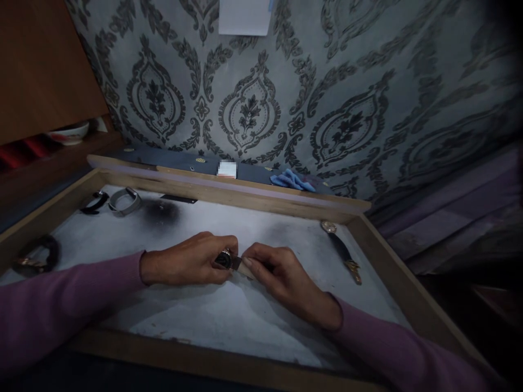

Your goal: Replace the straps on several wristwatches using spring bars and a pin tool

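Near the middle of a wood-framed tray (261,337) with a pale surface, my left hand (192,257) is closed around a dark-faced wristwatch (224,259). The watch's face and metal rim show between the thumb and fingers. To its right my right hand (281,272) pinches the brown strap (237,263) that runs from the watch, thumb on top. A pale, flat piece (247,270) shows under the right fingertips; what it is cannot be made out. The two hands are close together but apart.
Left in the tray lie a black-strapped watch (96,202), a grey band (125,202) and a dark watch (37,256); a black strip (178,198) is by the back edge. At right lies another watch (341,247). Behind the frame sits a blue cloth (291,179).
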Available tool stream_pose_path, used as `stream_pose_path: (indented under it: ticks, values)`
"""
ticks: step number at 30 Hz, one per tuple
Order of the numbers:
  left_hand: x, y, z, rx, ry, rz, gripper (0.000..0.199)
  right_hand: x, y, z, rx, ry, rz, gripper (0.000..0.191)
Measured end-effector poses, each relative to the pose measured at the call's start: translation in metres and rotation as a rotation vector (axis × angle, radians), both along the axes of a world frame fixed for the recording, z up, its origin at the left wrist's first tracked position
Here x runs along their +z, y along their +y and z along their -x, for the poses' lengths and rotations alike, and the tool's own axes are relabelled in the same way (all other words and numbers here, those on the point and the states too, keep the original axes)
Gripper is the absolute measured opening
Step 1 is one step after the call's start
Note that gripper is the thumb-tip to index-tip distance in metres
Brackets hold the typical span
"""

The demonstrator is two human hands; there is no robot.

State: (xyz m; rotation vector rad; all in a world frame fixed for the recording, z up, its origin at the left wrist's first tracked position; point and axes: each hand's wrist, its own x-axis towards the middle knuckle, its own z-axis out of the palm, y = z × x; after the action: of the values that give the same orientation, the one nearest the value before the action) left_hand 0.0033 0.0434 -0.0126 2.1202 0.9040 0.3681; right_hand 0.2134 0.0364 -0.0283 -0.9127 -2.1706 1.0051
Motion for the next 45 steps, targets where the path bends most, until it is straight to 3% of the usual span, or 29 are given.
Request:
stream_pose_path:
  ticks: [24, 31, 38, 45]
  values:
    - [-0.0004, -0.0008, -0.0011, 0.012, -0.02, -0.001, 0.009, 0.004, -0.0015, -0.0008, 0.001, -0.022, -0.037, 0.021]
    - [0.0023, 0.0012, -0.0018, -0.013, -0.044, 0.089, 0.013, 0.0037, 0.0, -0.0014, 0.003, -0.012, -0.053, 0.022]
    - [0.0043, 0.0002, -0.0035, -0.022, -0.151, 0.308, 0.02, 0.0032, -0.0009, -0.0021, -0.015, -0.016, -0.059, 0.018]
    - [0.0014, 0.0006, -0.0019, 0.035, -0.147, 0.3, 0.016, 0.0003, -0.0015, -0.0026, -0.026, 0.048, -0.083, 0.018]
